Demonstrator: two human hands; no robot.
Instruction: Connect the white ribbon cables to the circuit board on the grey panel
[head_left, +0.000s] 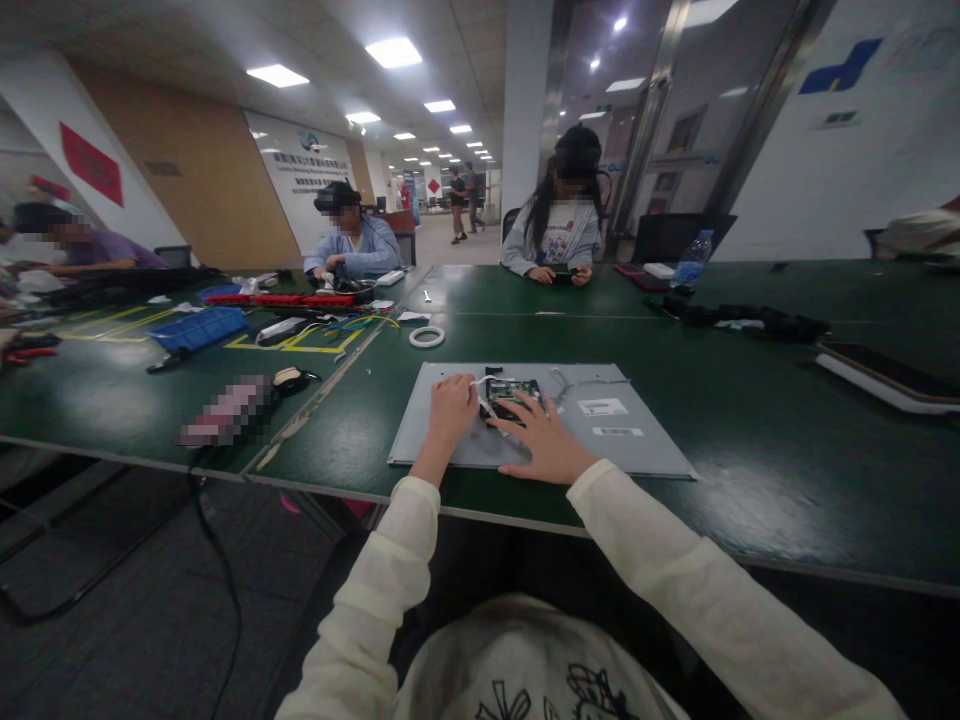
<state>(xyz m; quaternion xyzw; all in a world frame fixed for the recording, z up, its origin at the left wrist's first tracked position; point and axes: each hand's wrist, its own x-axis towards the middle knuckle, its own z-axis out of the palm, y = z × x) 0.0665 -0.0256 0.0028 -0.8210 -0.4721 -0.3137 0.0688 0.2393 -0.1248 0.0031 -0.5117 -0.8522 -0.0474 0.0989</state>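
Note:
A flat grey metal panel (645,440) with two white labels lies on the green table in front of me. On it sits a green circuit board (512,390) in a black frame. My left hand (452,408) is at the board's left side, fingers drawn together on a white flat cable (484,380) that runs to the board. Spread over the board's near right part, my right hand (546,440) has its fingers apart and covers some of it. A thin grey cable (592,382) extends from the board across the panel.
Beyond the panel lie a roll of white tape (427,337) and a small wrench (427,296). To the left are a blue tray (199,328) and a blurred pinkish object (229,410). A tablet-like device (889,375) rests at right. Two co-workers sit opposite.

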